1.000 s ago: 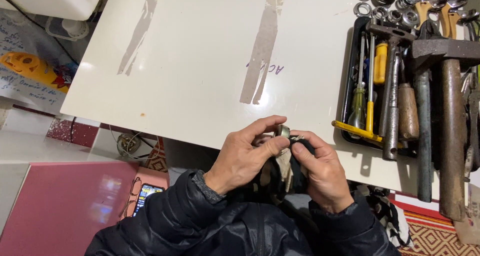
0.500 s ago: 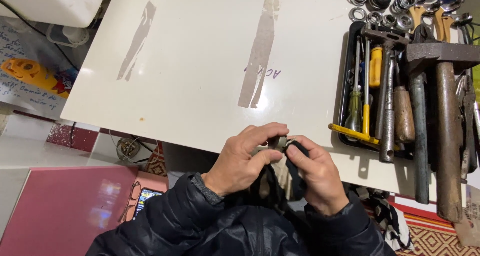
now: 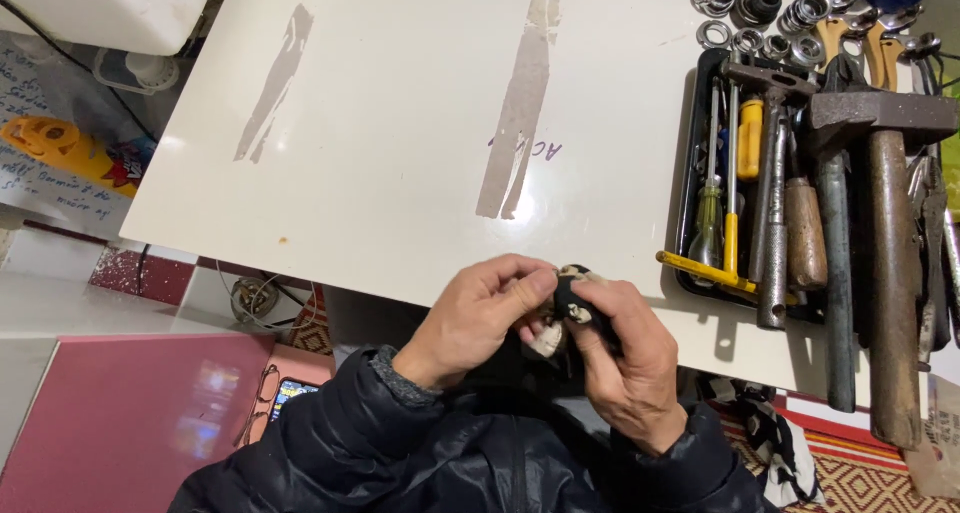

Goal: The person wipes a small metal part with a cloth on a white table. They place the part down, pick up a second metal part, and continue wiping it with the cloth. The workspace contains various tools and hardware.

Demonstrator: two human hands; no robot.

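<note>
Between both hands' (image 3: 560, 338) grip: small black part (image 3: 566, 295).

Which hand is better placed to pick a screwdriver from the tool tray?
Probably the right hand: it sits on the tray's side. The left hand would have to cross over. Both now hold a small dark part.

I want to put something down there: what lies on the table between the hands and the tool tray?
Only a yellow-handled tool sticking out of the tool tray; otherwise bare white table between it and the right hand, in the head view.
</note>
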